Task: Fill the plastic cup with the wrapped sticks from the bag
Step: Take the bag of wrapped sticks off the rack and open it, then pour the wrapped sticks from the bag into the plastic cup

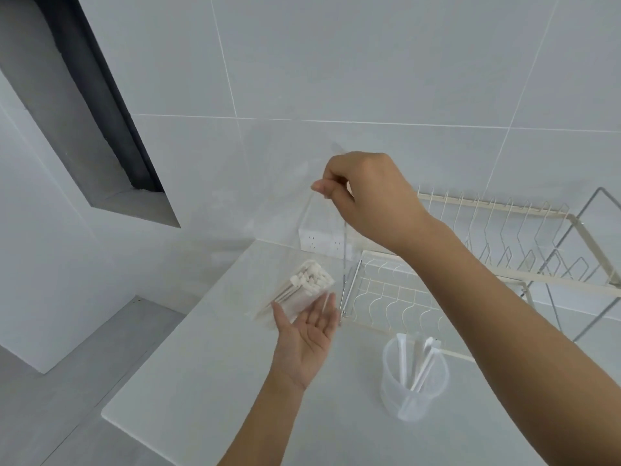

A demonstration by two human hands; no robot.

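Two bare hands work above a pale countertop (208,391). The right hand (366,193), raised toward twelve o'clock from the frame's centre, pinches the top edge of a clear plastic bag (322,250) between thumb and fingers and holds it up so that it hangs down over the counter. The bag's film is nearly see-through, and its outline is faint against the tiled wall (369,62). At the bag's lower end, toward seven o'clock from the right hand, a bundle of wrapped sticks (304,290) lies slanted inside it, their white ends bunched at the upper side. The left hand (311,334) is spread, palm up, fingers loosely apart, just under that bundle at its five o'clock side; its fingertips reach the bag's bottom, though actual contact cannot be told.

At four o'clock from the left hand a translucent plastic cup (413,381) stands upright on the countertop, well apart from the bag. Several wrapped sticks lean inside it, their tops above the rim.

Behind the cup, at its twelve to two o'clock, a cream wire dish rack (504,237) sits against the wall. A white wall socket (322,242) shows through the bag.
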